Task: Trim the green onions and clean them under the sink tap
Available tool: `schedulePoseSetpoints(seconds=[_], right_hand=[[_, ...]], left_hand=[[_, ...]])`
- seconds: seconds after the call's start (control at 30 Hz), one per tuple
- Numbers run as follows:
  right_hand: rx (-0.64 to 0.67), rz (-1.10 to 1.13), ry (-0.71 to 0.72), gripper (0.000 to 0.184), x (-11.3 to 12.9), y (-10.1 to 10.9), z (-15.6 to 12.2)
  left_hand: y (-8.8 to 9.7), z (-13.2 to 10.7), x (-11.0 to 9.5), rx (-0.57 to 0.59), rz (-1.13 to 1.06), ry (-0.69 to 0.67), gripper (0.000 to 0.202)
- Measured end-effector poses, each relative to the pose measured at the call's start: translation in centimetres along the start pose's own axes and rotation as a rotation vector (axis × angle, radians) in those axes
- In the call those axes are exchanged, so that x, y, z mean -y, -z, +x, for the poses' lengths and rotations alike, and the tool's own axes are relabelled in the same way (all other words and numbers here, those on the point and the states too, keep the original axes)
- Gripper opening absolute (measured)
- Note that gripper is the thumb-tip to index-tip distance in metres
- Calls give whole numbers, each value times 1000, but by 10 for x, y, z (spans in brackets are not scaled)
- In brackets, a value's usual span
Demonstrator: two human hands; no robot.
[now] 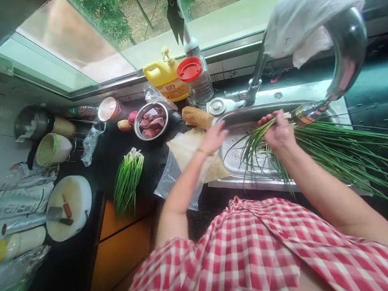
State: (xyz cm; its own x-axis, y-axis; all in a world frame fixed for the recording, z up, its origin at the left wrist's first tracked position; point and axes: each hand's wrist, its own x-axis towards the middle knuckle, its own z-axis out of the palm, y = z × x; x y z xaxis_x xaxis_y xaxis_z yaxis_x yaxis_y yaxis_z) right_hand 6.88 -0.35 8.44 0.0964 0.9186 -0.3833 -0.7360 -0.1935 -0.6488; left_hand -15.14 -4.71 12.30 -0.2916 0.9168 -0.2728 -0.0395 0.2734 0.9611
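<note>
My right hand (278,132) is closed around a small bunch of chives (255,138) over the sink (232,152), the pale ends showing by my thumb. A larger heap of long chives (351,148) lies across the sink's right side and onto the counter. My left hand (214,138), slightly blurred, is at the sink's left rim with its fingers stretched out and nothing in them. Under my left wrist are a pale, stained cloth-like sheet (187,148) and a clear plastic bag (169,177). Another bundle of chives (129,180) lies on the counter to the left.
A curved faucet (350,58) draped with a white cloth (305,16) arches over the sink. Behind stand a steel bowl of dark red pieces (151,121), a yellow jug (164,80) and a red-lidded jar (200,85). A knife rests on the round cutting board (79,194) at left.
</note>
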Motion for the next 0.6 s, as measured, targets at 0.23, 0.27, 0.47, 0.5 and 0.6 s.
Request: schedulePoseSetpoints(seconds=[0.23, 0.27, 0.47, 0.5, 0.6], right_hand=[[-65, -86, -133, 17, -22, 42, 0], [-110, -87, -130, 17, -15, 51, 9], [-133, -243, -331, 14, 10, 83, 30], [-100, -259, -400, 20, 5, 81, 24], [18, -257, -525, 40, -15, 74, -3]], left_hand=[[-133, -34, 47, 415, 377, 231, 61], [-130, -37, 50, 444, 425, 294, 55], [-114, -35, 49, 402, 522, 359, 25], [-116, -34, 48, 367, 532, 348, 24], [-125, -33, 49, 269, 574, 295, 18]])
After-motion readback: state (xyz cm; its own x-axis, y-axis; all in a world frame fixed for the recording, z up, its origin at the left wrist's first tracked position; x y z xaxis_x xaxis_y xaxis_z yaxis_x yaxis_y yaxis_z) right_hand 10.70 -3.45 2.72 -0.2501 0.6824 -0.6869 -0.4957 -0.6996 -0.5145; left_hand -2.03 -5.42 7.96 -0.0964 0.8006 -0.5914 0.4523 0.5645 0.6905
